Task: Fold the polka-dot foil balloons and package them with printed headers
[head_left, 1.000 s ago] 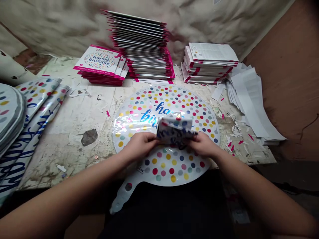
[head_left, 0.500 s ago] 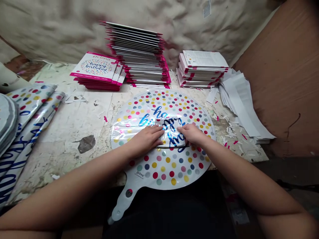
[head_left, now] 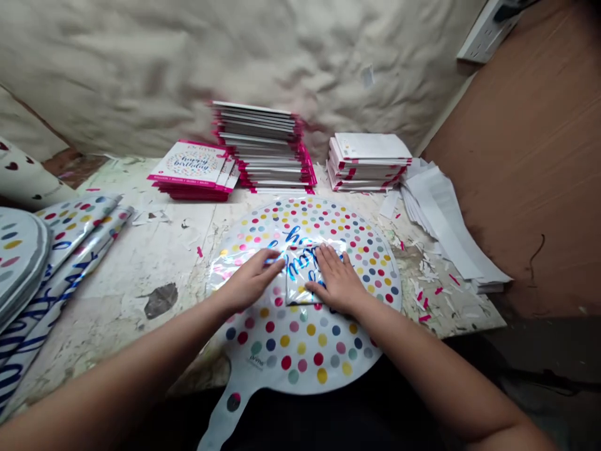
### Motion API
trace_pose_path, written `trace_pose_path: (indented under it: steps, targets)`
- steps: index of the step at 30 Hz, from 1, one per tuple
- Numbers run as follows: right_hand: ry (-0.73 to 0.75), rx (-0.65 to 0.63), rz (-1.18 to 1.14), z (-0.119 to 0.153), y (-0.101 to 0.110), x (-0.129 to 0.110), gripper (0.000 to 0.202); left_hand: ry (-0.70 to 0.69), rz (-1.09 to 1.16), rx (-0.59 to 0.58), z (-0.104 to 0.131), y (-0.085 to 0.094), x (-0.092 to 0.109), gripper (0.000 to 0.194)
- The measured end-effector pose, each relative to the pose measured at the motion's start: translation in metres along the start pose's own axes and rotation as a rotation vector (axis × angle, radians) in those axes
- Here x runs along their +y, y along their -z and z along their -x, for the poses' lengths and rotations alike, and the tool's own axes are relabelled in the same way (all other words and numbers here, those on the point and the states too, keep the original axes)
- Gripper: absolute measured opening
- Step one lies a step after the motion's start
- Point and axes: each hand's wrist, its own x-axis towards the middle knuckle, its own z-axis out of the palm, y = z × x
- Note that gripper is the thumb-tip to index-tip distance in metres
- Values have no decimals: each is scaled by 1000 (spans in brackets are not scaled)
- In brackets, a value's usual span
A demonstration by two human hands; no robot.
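Three stacks (head_left: 267,150) beyond balloon (head_left: 305,369); likely paper scraps (head_left: 427,258) right

We were in a workshop, a small packing one by the look of it! The table (head_left: 113,275) told us first: worn, peeling, its right side littered with scraps (head_left: 424,318). At the back we had packets (head_left: 265,147) in a tall stack, lower piles either side, white sheets (head_left: 441,219) fanned nearby, dotted foils (head_left: 75,219) heaped far left, wrinkled sheeting (head_left: 188,62) behind!
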Motion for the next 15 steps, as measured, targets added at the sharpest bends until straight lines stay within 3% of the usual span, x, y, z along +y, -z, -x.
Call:
trace_pose_path:
  steps: [2, 4, 8, 10, 13, 15]
  targets:
    - [3, 3, -18, 3, -1, -3, 83, 312, 375, -90, 11, 1, 5, 59]
    - [6, 1, -25, 7, -4, -6, 82, 504, 594, -225, 14, -4, 9, 53]
    - [89, 3, -44, -6, 10, 1, 71, 570, 682, -175, -5, -21, 16, 40]
    - [72, 135, -35, -34, 36, 18, 66, 556, 792, -132, -14, -24, 22, 35]
    - [-116, 430, 75, -97, 96, 57, 73, 520, 934, -54, -15, -18, 31, 43]
    - [-258, 427, 151, -139, 138, 85, 84, 424, 922, -36, -9, -11, 32, 48]
